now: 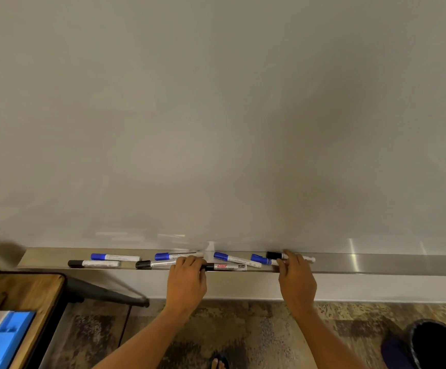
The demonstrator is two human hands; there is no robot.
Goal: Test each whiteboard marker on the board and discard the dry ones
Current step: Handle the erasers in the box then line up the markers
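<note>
A blank whiteboard (221, 115) fills the view, with a metal tray (376, 263) along its lower edge. Several markers with blue or black caps lie in the tray. My left hand (187, 278) has its fingers curled over the left end of a black marker with a red label (227, 267). My right hand (296, 278) pinches a black-capped marker (275, 255) that lies next to a blue-capped marker (260, 259). Further left lie a blue-capped marker (115, 257) and a black-capped marker (94, 263).
A wooden table (30, 291) stands at the lower left with a blue and white eraser (3, 339) on it. A dark bin (435, 344) sits on the patterned floor at the lower right. A foot (217, 364) shows at the bottom edge.
</note>
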